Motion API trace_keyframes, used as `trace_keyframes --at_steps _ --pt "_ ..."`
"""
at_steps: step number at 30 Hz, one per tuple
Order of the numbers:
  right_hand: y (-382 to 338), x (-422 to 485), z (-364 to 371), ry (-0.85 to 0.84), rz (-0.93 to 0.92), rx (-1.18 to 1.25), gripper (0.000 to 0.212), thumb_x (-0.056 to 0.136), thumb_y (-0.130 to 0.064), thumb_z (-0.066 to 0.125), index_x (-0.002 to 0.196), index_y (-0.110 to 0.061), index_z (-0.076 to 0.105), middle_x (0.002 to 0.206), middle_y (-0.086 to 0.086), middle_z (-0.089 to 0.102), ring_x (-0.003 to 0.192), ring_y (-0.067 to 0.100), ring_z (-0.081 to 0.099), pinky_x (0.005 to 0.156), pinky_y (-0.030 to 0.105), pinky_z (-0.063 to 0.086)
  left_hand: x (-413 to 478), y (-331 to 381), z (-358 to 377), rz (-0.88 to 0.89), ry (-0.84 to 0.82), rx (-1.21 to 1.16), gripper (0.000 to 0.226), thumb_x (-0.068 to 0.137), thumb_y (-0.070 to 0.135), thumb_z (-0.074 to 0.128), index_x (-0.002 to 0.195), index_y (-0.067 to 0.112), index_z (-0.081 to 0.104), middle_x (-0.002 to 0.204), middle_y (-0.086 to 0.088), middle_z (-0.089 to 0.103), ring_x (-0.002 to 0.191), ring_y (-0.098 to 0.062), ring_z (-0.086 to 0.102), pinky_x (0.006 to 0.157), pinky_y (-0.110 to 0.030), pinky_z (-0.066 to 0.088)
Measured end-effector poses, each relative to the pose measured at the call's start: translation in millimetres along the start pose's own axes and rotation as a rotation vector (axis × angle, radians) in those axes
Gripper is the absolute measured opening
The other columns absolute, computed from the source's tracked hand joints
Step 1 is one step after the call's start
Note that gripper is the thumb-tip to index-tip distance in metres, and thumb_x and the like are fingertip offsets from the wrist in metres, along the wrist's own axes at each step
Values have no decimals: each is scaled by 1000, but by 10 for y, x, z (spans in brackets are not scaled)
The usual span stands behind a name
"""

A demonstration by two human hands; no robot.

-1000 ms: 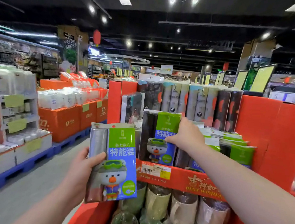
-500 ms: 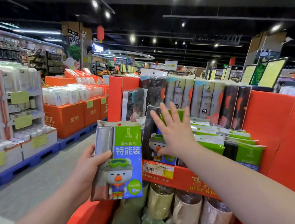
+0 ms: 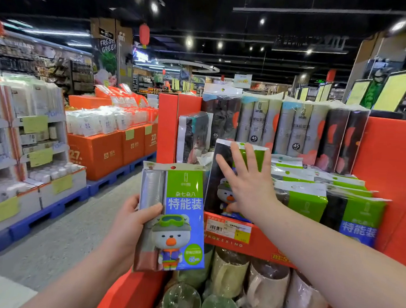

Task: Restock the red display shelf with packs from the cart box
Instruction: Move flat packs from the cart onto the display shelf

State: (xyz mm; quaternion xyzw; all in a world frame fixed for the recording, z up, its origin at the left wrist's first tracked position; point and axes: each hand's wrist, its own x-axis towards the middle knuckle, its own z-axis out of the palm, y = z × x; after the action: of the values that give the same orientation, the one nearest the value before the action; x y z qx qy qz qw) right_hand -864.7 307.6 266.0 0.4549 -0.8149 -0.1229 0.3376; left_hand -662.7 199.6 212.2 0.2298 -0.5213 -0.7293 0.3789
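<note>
My left hand (image 3: 126, 230) grips a green-and-blue pack with a cartoon bear (image 3: 174, 215), held upright in front of the red display shelf (image 3: 260, 245). My right hand (image 3: 246, 182) is spread flat, fingers straight, pressing on a matching pack (image 3: 222, 177) that stands upright at the left end of the shelf's middle tier. More such packs (image 3: 328, 199) lie stacked to the right of it. The cart box is out of view.
Tall grey and black roll packs (image 3: 285, 126) line the shelf's top tier. Wrapped mugs and bowls (image 3: 246, 295) fill the lower bin. An aisle floor (image 3: 49, 243) runs on the left, beside orange boxes (image 3: 99, 152) on blue pallets and white shelving (image 3: 13, 149).
My right hand let go of the standing pack's top and opened flat against its front. The pack in my left hand stayed upright, shifting slightly right in view.
</note>
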Motion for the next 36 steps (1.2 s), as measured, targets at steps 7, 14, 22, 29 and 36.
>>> trace_keyframes --at_steps 7,14,22,29,36 --pt "139 35 -108 152 -52 176 83 69 -56 69 142 -28 42 137 14 49 119 39 48 102 57 30 -30 54 -20 7 -40 -6 30 87 1 57 117 3 57 101 -23 71 82 -36 68 60 -38 58" --pt "338 183 -184 -78 -66 362 67 92 -32 58 148 -25 23 151 0 37 132 27 43 101 41 43 57 51 148 -14 -98 -47 34 87 1 55 120 1 55 104 -25 70 94 -44 65 79 -52 54" --pt "174 127 -1 -251 -188 316 75 89 -16 54 152 -23 13 160 -1 14 145 24 20 112 40 29 89 114 308 -23 -98 -68 32 88 0 55 120 1 53 102 -22 70 77 -31 68 73 -45 56" --pt "377 61 -477 -90 143 1178 41 101 -20 39 142 -18 42 146 0 44 135 17 40 107 26 30 -1 107 469 -26 -139 -107 31 88 0 56 119 2 54 101 -23 71 77 -33 69 62 -40 59" --pt "989 -246 -1064 -387 -44 819 71 78 -36 75 140 -24 43 134 -8 52 124 12 49 104 25 37 -149 155 1159 -31 -408 -77 33 87 -4 53 120 3 56 94 -19 70 69 -27 69 58 -36 58"
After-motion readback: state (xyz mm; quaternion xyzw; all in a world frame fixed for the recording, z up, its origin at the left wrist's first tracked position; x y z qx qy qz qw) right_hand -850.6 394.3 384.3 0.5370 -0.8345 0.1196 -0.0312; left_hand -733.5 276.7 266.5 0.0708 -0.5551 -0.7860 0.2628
